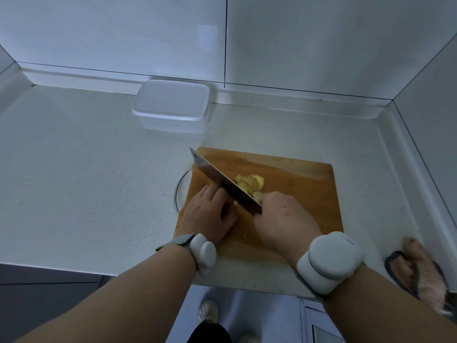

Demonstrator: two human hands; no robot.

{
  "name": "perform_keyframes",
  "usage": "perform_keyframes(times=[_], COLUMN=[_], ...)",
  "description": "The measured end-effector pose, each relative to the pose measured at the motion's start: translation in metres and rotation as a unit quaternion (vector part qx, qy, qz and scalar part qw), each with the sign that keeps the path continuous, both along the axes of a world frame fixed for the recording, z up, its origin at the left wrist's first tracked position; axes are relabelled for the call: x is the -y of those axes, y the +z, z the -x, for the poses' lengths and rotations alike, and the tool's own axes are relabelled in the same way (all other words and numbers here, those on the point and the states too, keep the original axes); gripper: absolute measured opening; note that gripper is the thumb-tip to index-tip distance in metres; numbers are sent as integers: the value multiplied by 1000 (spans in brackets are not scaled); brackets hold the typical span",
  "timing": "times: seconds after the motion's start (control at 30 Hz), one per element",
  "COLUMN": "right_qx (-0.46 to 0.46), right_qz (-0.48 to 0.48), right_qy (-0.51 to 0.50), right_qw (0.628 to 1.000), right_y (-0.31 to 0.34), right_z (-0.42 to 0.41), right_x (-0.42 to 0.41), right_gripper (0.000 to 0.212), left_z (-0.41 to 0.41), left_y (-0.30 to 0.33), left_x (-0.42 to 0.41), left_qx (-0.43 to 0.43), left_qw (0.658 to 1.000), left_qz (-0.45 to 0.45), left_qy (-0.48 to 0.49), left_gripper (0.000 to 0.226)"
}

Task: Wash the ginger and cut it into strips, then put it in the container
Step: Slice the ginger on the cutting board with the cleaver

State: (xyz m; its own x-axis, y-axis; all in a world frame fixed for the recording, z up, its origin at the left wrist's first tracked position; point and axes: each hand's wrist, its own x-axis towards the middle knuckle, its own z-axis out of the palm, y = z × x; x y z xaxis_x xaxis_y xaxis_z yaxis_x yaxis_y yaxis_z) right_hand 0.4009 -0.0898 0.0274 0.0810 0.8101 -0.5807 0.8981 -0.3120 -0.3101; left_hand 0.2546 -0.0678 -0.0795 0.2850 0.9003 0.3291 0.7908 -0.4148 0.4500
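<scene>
Several pale yellow ginger slices point(249, 183) already lie in a loose heap near the middle of the wooden board point(304, 184), just on the far side of the knife point(223, 184), so the cutting is judged to be well under way but not finished. The right hand point(284, 219) has its grip clenched round the knife handle, which is hidden inside the fist, and the blade runs slantwise away from it with its edge down at the board. The left hand point(209, 211) lies on the near side of the blade with its fingers curled down over what seems to be the uncut piece; only a sliver of yellow shows beneath them, so how much ginger remains cannot be told. Whether the heap is slices or finished strips is also hard to make out, though the pieces look broad, which suggests a further pass into strips is still due. Washing is presumably done, since the ginger is on the board. The clear container point(170, 105) stands well apart at the back of the surface point(74, 157); it appears to hold nothing, so the transfer is left. A glass rim point(178, 191) peeks out from under the board's left edge.
</scene>
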Motion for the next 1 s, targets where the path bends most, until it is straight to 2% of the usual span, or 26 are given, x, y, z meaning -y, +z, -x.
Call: perform_keyframes(times=[0.4,1.0], right_qx=[25,5], right_qz=[-1,-22], right_qy=[1,9], right_qw=[1000,1000], right_y=[-7,-18], right_z=[12,22], right_x=[-7,-17], right_gripper=[15,23], left_z=[0,-2], left_y=[0,-3], left_x=[-2,-1], left_qx=[8,7], left_qw=[1000,999], left_qz=[2,-37], left_qy=[-11,9], left_gripper=[24,22])
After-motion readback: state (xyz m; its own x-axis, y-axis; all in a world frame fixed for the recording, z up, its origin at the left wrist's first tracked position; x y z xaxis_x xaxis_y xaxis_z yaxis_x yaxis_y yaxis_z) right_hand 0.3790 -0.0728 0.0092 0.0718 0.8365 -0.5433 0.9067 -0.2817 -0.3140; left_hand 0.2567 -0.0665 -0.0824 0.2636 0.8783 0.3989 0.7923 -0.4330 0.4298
